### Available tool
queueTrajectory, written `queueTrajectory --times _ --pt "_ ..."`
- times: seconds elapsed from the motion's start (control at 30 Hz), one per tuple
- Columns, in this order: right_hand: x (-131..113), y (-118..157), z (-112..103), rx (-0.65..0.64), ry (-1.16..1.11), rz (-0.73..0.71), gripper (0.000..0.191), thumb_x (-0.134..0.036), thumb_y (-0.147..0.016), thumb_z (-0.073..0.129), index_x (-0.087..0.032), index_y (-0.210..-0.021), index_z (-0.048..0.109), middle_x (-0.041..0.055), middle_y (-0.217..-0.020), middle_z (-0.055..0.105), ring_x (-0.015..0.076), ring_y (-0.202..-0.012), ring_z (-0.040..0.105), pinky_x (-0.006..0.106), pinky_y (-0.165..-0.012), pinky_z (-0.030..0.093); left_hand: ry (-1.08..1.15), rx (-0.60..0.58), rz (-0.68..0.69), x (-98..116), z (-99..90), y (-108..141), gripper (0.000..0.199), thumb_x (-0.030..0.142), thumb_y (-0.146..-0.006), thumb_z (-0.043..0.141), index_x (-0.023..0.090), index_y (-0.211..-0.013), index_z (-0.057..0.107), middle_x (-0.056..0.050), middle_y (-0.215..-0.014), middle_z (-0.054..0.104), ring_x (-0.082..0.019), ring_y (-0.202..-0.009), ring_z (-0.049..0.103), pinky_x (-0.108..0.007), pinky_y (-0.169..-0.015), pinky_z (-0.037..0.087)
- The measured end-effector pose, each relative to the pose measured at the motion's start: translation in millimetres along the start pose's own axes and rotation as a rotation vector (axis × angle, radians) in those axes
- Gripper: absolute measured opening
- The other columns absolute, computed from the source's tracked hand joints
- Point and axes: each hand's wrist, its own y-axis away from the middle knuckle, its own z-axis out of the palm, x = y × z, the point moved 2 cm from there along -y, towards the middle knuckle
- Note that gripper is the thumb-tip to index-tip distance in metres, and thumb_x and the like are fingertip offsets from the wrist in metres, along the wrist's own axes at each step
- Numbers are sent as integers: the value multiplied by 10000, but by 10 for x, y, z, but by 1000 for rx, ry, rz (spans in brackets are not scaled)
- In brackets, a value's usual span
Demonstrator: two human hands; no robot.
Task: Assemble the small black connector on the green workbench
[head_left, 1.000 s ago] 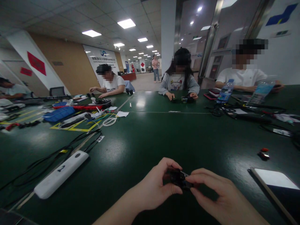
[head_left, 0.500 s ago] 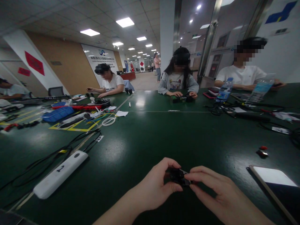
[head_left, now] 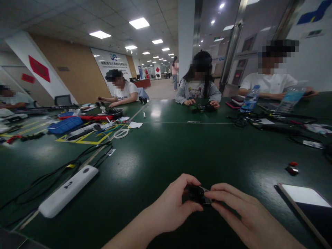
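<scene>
Just above the near part of the dark green table (head_left: 155,155), a small black part (head_left: 198,194) is held between both hands. Its exact kind is too dark to make out. My left hand (head_left: 178,200) pinches it from the left, thumb below and fingers curled over the top. From the right, the fingertips of my right hand (head_left: 230,204) close on its other end, where a shiny edge shows. Fingers cover much of the part. A small red and metal piece (head_left: 293,168) lies off to the right, apart from both hands.
A tablet-like device (head_left: 306,199) lies at the near right. On the left are a white power strip (head_left: 68,190) with black cables and a blue tray (head_left: 64,125). Bottles (head_left: 250,99) stand at the back right. Several people sit around the table.
The hands and the black part stay almost in place, with at most a tiny shift of the right fingers. The whole view has moved slightly.
</scene>
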Motion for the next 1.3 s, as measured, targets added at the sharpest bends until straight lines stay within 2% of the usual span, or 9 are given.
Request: queueTrajectory --times 0.37,0.57,0.63,0.73,0.87,1.0,1.13,1.2,1.3 --pt "50 -17 60 40 -62 30 263 -250 -911 381 -233 -1000 628 13 -1048 459 203 -922 483 255 -774 466 213 37 57 -53 37 -13 345 63 -717 631 206 -991 479 -31 -1029 524 -174 -953 528 -351 -834 427" --pt "147 23 99 48 -34 53 286 -281 -877 440 -249 -1102 614 13 -1224 347 245 -1083 365 360 -908 393 317 1 21 -107 40 -57 368 118 -730 635 198 -1039 452 -39 -1013 519 -161 -917 531 -328 -792 432" --pt "192 27 126 54 -63 68 309 -277 -859 452 -258 -1128 602 6 -1221 360 241 -1084 368 376 -924 379 365 -3 15 -126 36 -78 380 149 -720 654 195 -1036 446 -39 -1000 520 -156 -903 534 -318 -779 433" --pt "189 1 142 62 -105 67 299 -190 -847 456 -237 -1097 614 3 -1147 432 216 -1039 416 336 -912 395 373 -11 -14 -147 32 -100 402 191 -695 682 192 -1027 456 -48 -1010 522 -170 -927 534 -328 -793 428" --pt "129 -45 165 38 -107 61 399 40 -788 535 -209 -1086 625 -8 -1099 463 189 -978 463 247 -873 423 301 -49 -102 -166 43 -112 526 219 -664 695 205 -1126 443 -68 -1105 504 -205 -1010 522 -360 -843 430" --pt "142 -41 205 20 -96 51 510 156 -747 670 -194 -1114 616 -10 -1103 469 187 -970 473 203 -883 416 89 -47 -145 -162 41 -134 416 255 -692 639 182 -1086 528 -75 -1082 559 -224 -1018 532 -370 -871 431" --pt "104 36 72 19 76 138 683 97 -694 842 -188 -1233 535 7 -1237 370 216 -1105 354 249 -991 319 -99 10 -105 -180 -14 -175 339 295 -672 608 189 -994 604 -60 -1017 598 -227 -963 564 -354 -851 454" --pt "55 119 -89 32 181 192 631 30 -762 834 -208 -1252 516 -11 -1270 327 215 -1130 320 277 -1002 310 -206 74 -108 -224 -81 -197 359 329 -658 599 195 -991 617 -55 -998 606 -228 -937 577 -345 -829 471" --pt "80 346 -394 102 302 338 515 -107 -898 761 -247 -1294 462 -38 -1236 365 198 -1091 370 288 -932 407 -337 129 -119 -315 -202 -226 394 401 -660 573 208 -1000 626 -48 -984 619 -230 -902 596 -335 -787 499"
